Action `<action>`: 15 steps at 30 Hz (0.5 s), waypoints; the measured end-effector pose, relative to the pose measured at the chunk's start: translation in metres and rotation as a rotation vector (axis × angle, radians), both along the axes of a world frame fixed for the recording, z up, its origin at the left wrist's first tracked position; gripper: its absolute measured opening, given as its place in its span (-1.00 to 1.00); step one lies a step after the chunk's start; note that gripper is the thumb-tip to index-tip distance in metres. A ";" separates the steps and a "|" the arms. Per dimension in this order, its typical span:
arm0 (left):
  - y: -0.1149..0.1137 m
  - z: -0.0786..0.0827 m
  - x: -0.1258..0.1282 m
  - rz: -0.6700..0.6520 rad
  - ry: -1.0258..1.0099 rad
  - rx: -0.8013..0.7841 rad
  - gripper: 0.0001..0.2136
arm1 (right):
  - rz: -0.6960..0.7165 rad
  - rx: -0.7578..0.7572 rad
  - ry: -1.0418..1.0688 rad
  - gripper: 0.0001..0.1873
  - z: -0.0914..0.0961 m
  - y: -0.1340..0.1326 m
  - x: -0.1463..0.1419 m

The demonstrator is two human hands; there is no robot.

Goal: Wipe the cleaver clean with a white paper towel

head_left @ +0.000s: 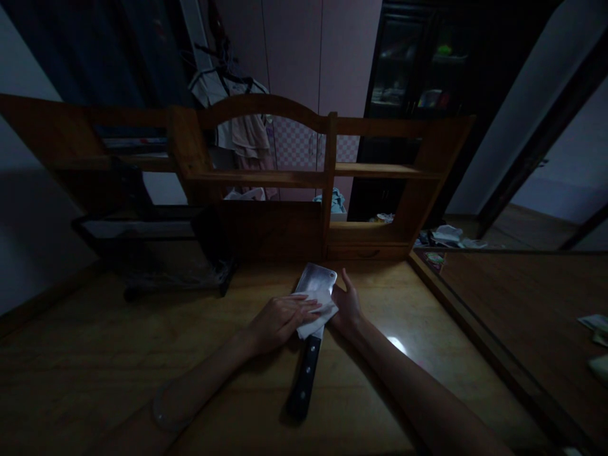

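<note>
A cleaver point(313, 278) with a broad metal blade and a black riveted handle lies over the wooden desk, its handle pointing toward me. My left hand point(285, 320) presses a white tissue or cloth point(317, 315) onto the blade, fingers stretched across it. At the blade's right edge is my right hand point(348, 307), thumb raised and apart. Its other fingers are partly hidden at or under the blade, where it appears to steady the cleaver. The cloth covers the lower part of the blade near the handle.
A wooden shelf unit point(266, 177) stands along the back of the desk point(228, 386). At the left sits a dark framed stand point(156, 244). Beyond the desk's right edge is a brown surface point(513, 297) with scattered items. The room is dim.
</note>
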State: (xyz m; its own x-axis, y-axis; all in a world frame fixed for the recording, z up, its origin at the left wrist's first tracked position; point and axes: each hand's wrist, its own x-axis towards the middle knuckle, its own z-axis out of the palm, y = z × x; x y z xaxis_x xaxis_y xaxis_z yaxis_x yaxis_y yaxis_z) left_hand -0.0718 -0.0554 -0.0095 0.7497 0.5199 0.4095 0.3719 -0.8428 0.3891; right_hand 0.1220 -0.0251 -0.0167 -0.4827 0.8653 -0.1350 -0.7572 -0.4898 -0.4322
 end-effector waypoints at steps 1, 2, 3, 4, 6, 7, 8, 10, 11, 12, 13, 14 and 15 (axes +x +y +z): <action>0.000 -0.001 0.000 0.003 -0.007 -0.007 -0.58 | 0.001 -0.002 0.002 -0.43 0.000 0.000 0.000; 0.001 -0.001 0.000 0.003 -0.012 -0.012 -0.59 | 0.001 -0.003 0.000 -0.44 0.001 -0.001 0.000; 0.001 -0.001 0.000 0.002 -0.017 -0.016 -0.59 | -0.001 -0.003 -0.003 -0.44 0.001 -0.001 0.000; 0.001 -0.001 0.000 0.002 -0.020 -0.020 -0.59 | -0.004 0.000 -0.007 -0.45 0.002 -0.001 0.000; 0.000 0.000 0.000 0.005 -0.022 -0.028 -0.59 | -0.003 0.006 -0.018 -0.45 0.002 -0.002 0.000; 0.000 0.001 0.000 0.008 -0.024 -0.033 -0.59 | -0.001 0.010 -0.020 -0.45 0.003 -0.002 0.000; -0.001 0.001 0.000 0.011 -0.026 -0.040 -0.59 | 0.001 0.013 -0.020 -0.44 0.002 -0.002 0.000; -0.001 0.001 0.001 0.011 -0.033 -0.047 -0.59 | 0.002 0.016 -0.012 -0.42 0.002 -0.002 0.000; -0.001 0.001 0.001 0.011 -0.035 -0.048 -0.59 | 0.000 0.015 -0.006 -0.42 0.002 -0.001 0.000; -0.001 0.001 0.001 0.011 -0.035 -0.049 -0.59 | -0.002 0.013 -0.001 -0.41 0.002 -0.001 0.000; -0.001 0.001 0.001 0.010 -0.036 -0.046 -0.59 | -0.004 0.008 0.003 -0.41 0.001 -0.001 0.000; 0.000 0.000 0.001 0.009 -0.037 -0.044 -0.59 | -0.007 0.003 0.004 -0.42 0.001 -0.001 0.000; 0.000 0.000 0.001 0.009 -0.038 -0.043 -0.59 | -0.011 -0.002 0.004 -0.42 0.002 -0.001 0.000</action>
